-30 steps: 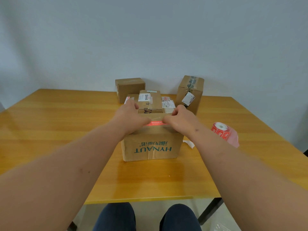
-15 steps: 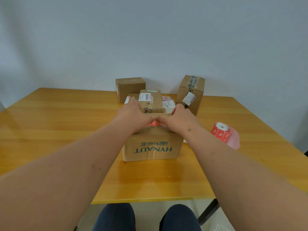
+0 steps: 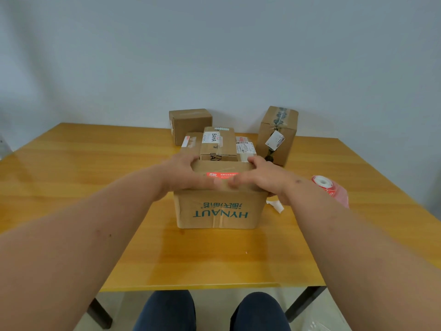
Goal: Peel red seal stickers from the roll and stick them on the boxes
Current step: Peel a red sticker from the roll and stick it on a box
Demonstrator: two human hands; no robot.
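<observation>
At centre frame the left hand (image 3: 183, 174) and right hand (image 3: 261, 177) rest on top of the HYNAUT box (image 3: 220, 209), fingers curled over its far edge and thumbs, blurred, seemingly pressing the red seal sticker (image 3: 222, 175) between them. The sticker roll (image 3: 323, 183) lies on the table (image 3: 71, 177) at the right; four more boxes (image 3: 191, 123) stand behind, upper centre
</observation>
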